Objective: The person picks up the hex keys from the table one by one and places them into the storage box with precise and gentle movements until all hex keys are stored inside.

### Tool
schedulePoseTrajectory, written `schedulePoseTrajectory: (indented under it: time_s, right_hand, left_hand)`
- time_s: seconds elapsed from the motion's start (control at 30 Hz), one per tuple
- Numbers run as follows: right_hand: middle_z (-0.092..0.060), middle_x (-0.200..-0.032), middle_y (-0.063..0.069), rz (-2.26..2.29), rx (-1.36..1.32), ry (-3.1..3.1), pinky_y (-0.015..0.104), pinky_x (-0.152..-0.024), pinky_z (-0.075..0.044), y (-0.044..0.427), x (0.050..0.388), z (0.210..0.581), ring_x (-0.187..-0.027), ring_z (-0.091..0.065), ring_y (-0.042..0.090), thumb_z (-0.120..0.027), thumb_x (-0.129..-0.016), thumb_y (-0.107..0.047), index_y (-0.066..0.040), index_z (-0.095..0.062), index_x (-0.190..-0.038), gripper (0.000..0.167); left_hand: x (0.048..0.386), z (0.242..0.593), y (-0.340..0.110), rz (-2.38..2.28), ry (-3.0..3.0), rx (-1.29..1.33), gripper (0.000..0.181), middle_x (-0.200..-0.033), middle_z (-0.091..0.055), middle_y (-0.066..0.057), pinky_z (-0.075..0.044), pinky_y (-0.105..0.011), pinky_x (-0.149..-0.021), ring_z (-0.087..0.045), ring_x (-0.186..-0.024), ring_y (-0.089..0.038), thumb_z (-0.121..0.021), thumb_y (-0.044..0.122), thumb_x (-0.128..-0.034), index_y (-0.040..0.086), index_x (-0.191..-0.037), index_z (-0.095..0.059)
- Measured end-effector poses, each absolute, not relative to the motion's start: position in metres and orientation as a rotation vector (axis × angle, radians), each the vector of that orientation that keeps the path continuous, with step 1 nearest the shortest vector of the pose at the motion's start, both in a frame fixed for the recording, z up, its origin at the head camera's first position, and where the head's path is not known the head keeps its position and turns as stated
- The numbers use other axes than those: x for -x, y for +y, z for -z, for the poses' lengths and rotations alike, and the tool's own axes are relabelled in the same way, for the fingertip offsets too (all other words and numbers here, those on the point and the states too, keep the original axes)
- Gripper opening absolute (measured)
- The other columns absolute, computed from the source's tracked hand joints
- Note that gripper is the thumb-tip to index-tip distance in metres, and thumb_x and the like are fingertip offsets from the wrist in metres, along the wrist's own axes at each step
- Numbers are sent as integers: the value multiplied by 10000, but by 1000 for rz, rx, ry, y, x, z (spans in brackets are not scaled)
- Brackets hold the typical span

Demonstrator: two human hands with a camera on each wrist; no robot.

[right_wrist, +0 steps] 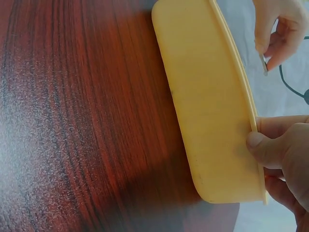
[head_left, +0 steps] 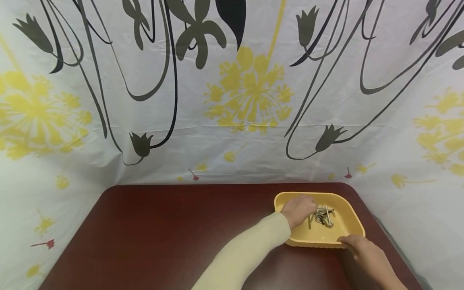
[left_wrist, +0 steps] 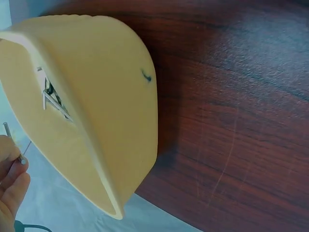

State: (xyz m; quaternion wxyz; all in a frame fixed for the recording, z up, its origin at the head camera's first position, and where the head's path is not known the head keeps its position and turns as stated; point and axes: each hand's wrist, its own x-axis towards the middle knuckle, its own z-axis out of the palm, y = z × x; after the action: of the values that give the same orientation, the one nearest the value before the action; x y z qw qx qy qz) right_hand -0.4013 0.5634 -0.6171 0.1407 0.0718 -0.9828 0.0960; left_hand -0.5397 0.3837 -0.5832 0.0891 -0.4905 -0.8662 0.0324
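Note:
A yellow plastic tray (head_left: 337, 238) with sloping walls stands at the right of the dark red tabletop. Inside it is a small heap of shiny metal rods (head_left: 324, 216), some looking bent. Over the tray's left part, my left hand (head_left: 299, 210) pinches a thin metal rod (left_wrist: 13, 143) between thumb and fingers; the left wrist view shows its rounded, shiny end. My right hand (head_left: 369, 255) grips the tray's near right rim, and in the right wrist view the thumb (right_wrist: 257, 139) presses the outside of the wall while fingers reach over the edge.
The wood-grain table (head_left: 181, 225) has rounded far corners. Behind it and at both sides hangs a white cloth (head_left: 217, 153) with yellow and grey flower prints. A dark cable (right_wrist: 289, 84) shows beyond the tray in the right wrist view.

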Motion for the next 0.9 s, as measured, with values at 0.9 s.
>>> schedulePoseTrajectory:
  time_s: [0.9]
  right_hand:
    - [-651, -838, 0, -180, -273, -2737, 383, -641, -494, 563, 397, 626, -788, -613, 221, -735, -593, 25, -140, -686, -862, 319]
  left_hand:
    - [569, 605, 437, -267, -2552, 1559, 213, -981, -580, 171, -399, -111, -734, -506, -851, -6, -566, 154, -910, 347, -880, -652]
